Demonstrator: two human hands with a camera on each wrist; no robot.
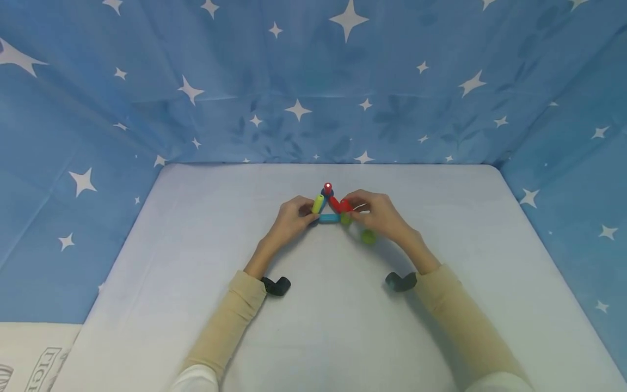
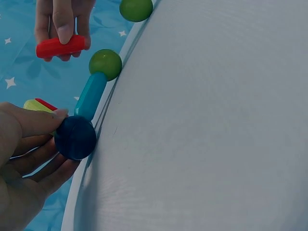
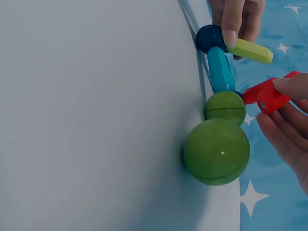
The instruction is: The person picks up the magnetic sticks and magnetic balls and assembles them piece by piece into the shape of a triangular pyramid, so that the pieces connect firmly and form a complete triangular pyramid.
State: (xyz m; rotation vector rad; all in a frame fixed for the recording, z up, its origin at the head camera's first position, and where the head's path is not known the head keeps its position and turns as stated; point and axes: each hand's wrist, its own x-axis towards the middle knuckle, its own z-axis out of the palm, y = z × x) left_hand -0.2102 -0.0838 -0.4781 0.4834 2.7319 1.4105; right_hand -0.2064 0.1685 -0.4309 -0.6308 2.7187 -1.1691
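Note:
My left hand [image 1: 291, 218] grips a dark blue ball [image 2: 75, 138] at the front left corner of a small triangle of rods and balls. A yellow-green rod [image 1: 318, 204] rises from that ball beside my thumb. A light blue rod [image 1: 329, 218] joins it to a green ball [image 2: 105, 64] at the front right corner. My right hand [image 1: 377, 212] pinches a red rod [image 2: 60, 46] just above the green ball. Another red rod [image 1: 334, 203] lies behind it, leading to the back corner, where a further red rod [image 1: 327, 187] stands upright on a dark blue ball.
A loose green ball [image 1: 368, 237] lies on the white table [image 1: 333, 326], in front of my right hand. Blue star-patterned cloth [image 1: 313, 81] hangs behind the table and along both sides. Dark wrist-worn devices [image 1: 276, 286] sit at both sleeve cuffs.

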